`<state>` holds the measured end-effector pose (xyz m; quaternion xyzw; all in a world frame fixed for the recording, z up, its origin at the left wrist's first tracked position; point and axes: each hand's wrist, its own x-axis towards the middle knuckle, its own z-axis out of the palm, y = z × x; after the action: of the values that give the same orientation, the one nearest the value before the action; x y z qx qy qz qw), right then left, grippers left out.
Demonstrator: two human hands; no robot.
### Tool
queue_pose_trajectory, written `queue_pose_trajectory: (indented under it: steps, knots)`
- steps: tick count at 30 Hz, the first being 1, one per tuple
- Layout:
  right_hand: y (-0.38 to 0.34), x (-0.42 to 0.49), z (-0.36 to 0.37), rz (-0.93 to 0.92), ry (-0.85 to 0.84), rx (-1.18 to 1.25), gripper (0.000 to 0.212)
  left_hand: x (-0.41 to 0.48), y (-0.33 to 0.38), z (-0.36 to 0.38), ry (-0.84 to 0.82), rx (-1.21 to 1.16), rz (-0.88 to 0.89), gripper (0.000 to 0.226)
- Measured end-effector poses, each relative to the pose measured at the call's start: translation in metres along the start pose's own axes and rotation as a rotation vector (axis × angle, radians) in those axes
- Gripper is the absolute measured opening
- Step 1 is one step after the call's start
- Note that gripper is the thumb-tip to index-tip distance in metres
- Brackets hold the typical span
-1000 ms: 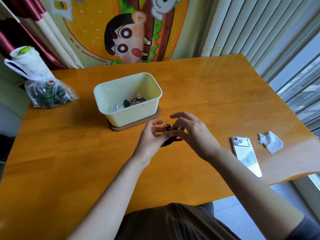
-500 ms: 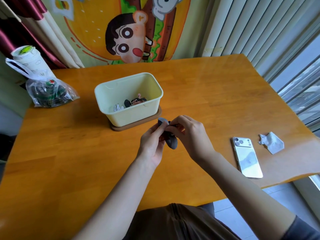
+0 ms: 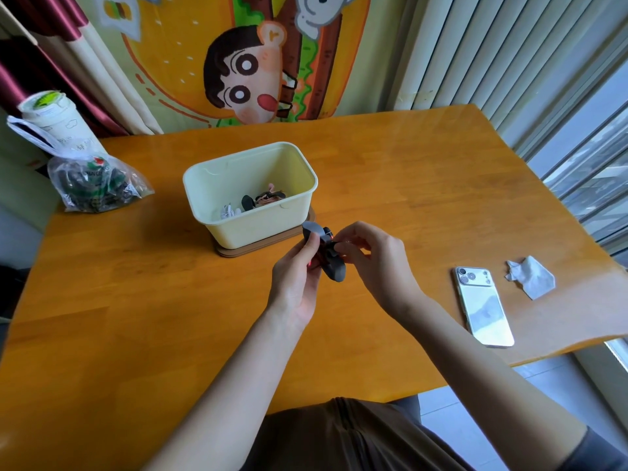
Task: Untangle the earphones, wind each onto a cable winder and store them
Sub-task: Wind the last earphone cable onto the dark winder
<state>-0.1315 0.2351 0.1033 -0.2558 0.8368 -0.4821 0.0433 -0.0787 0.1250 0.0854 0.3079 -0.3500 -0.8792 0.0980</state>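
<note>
Head view: hands (image 3: 339, 263) raised grey winder (image 3: 334, 270) nearer the box (image 3: 251, 195).

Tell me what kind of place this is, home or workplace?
Most likely a home, perhaps a dining or living corner. A wooden table stands by a window with vertical blinds, a cartoon hanging covers the wall, and a phone and a crumpled tissue lie about.
</note>
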Motion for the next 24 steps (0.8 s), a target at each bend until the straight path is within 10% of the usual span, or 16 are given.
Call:
queue_pose_trajectory:
  steps: [24]
  knots:
    - [-0.002,0.003,0.015,0.267,-0.108,0.212,0.020,-0.011,-0.001,0.006,0.011,0.174,0.085,0.022]
